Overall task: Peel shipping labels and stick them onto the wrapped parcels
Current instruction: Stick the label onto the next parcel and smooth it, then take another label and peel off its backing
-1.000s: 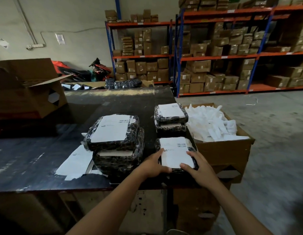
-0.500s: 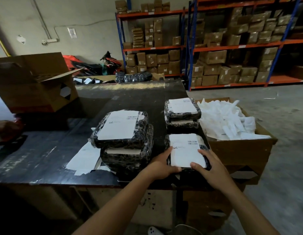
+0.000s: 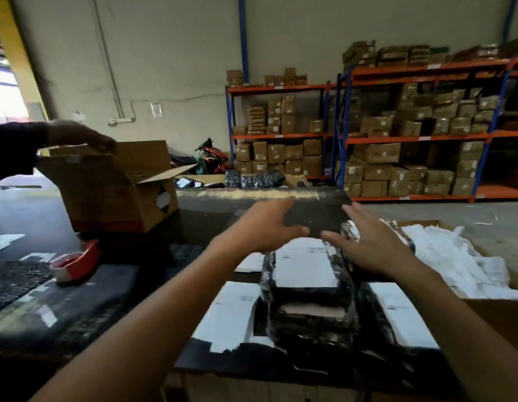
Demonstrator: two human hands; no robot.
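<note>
The frame is blurred by motion. A stack of black-wrapped parcels [image 3: 307, 314] stands in front of me on the dark table [image 3: 78, 300]; its top parcel [image 3: 304, 266] carries a white label. My left hand [image 3: 263, 227] and my right hand [image 3: 371, 245] are at the far end of that top parcel, fingers spread and loosely bent, the thumbs near its far edge. Whether they touch the wrap I cannot tell. Two more white labels show, one to the left [image 3: 226, 314] and one to the right [image 3: 397, 314] of the stack.
Another person's hand [image 3: 78, 134] rests on an open cardboard box [image 3: 112, 195] at the left. Near it lies a red tape dispenser [image 3: 78, 261]. A carton of white backing paper [image 3: 455, 259] stands at the right. Shelves of boxes [image 3: 397, 140] line the back wall.
My hands have left the near parcel's sides and moved up and forward to the far end of a stacked parcel. The view swung up and left; another person's hand came to the box.
</note>
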